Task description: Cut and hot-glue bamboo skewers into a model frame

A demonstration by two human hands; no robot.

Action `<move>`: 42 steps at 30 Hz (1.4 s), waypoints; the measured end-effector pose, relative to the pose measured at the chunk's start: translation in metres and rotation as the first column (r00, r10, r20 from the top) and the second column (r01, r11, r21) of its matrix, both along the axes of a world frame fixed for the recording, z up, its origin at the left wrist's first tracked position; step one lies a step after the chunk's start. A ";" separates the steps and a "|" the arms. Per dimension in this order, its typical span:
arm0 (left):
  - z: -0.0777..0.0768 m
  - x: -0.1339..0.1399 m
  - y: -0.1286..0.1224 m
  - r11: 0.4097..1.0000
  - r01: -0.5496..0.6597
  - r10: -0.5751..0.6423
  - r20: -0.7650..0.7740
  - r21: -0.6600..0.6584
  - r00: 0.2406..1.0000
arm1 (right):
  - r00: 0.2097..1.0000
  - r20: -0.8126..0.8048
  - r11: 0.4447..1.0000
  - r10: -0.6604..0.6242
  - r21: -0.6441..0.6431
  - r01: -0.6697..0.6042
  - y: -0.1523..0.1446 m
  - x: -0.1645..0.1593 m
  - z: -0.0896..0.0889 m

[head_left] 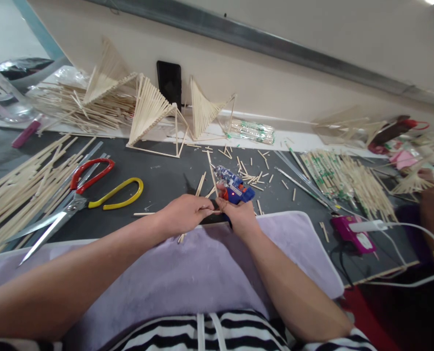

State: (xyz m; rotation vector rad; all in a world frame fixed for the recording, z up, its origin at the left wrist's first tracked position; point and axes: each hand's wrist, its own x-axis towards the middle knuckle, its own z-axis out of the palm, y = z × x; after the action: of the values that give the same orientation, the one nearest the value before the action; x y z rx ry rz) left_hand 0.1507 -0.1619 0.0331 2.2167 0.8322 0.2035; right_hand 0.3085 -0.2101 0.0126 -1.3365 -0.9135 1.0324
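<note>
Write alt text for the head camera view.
A person's right hand holds a blue glue gun beside the left hand, which grips a thin stick. Open scissors lie to the left; stick models stand behind.

our left hand [187, 213] pinching a thin pale wooden stick [217, 212], our right hand [241, 217] around a blue glue gun [235, 187], dark grey table [165, 183] ahead

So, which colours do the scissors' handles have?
A red handle and a yellow handle, seen in the head view.
</note>
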 end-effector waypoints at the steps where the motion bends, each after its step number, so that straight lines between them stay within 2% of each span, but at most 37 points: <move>1: 0.000 0.000 0.000 1.000 0.002 -0.002 -0.002 0.002 1.000 | 1.000 -0.001 1.000 0.000 -0.005 0.000 0.000 0.000 0.000; 22: 0.002 0.001 0.000 1.000 0.006 -0.006 0.000 -0.008 1.000 | 1.000 0.000 1.000 0.025 0.002 -0.025 0.000 0.001 -0.003; 42: 0.002 0.001 0.000 1.000 0.008 -0.008 -0.013 0.014 1.000 | 0.999 -0.034 1.000 -0.019 0.000 0.019 -0.001 -0.004 0.000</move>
State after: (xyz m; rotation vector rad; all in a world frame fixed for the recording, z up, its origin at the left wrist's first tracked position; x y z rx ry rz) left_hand 0.1520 -0.1619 0.0352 2.2359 0.8309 0.1916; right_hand 0.3049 -0.2111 0.0122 -1.3207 -0.8742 1.0373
